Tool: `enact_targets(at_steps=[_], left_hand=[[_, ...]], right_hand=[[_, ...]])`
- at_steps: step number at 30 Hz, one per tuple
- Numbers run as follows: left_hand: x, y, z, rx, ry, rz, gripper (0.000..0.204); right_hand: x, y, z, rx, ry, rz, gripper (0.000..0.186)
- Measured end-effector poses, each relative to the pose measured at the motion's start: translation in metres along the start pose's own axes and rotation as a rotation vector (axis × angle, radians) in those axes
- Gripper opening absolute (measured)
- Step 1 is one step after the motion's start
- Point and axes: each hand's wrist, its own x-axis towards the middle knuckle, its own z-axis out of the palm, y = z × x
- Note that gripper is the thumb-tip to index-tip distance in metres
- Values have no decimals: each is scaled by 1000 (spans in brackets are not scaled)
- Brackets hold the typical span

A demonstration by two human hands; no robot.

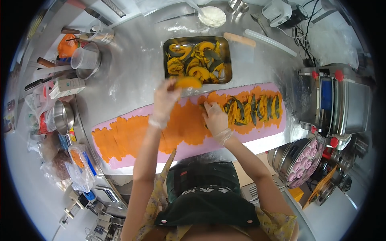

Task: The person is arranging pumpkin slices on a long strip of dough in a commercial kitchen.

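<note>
Metal table [132, 68]. On it, long pink dough sheet [116, 164], orange paste [177, 126] over most of it. Steel tray [228, 56] behind, loaded with pumpkin slices. Row of pumpkin slices [253, 110] on paste, right end. Left hand [165, 100], clear glove: fingers pinched on left end of one pumpkin piece [189, 82], held near tray's front edge. Right hand [216, 119], gloved: fingers bent low over paste, just left of row; gap and grip hidden, can't tell.

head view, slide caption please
Left hand holds a pumpkin slice near the tray; right hand is beside slices on orange-coated pink dough.
</note>
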Motion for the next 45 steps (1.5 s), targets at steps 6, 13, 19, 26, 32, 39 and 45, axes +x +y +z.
enact_targets(at_steps=[6,13,19,26,32,39,45], left_hand=[[-112,-44,41,14,216,-129,28],[-133,-41,46,-76,339,-227,27],[-133,-37,35,-90,-6,-60,27],[-102,-66,39,199,-126,532,29],[-107,-77,29,705,-292,714,40],[-142,-85,27,1119,-425,735,57],[-121,-56,29,1053,-579,611,57]], right_hand=[[-39,5,-2,98,8,-123,52],[-41,10,22,-459,-208,-354,62],[-60,-1,-5,-152,-71,-257,64],[-89,-5,28,-86,-27,-314,61],[-106,-19,52,-242,-45,-288,58],[-109,-21,61,-161,-140,-252,60],[-105,-28,51,-382,-207,-181,67]])
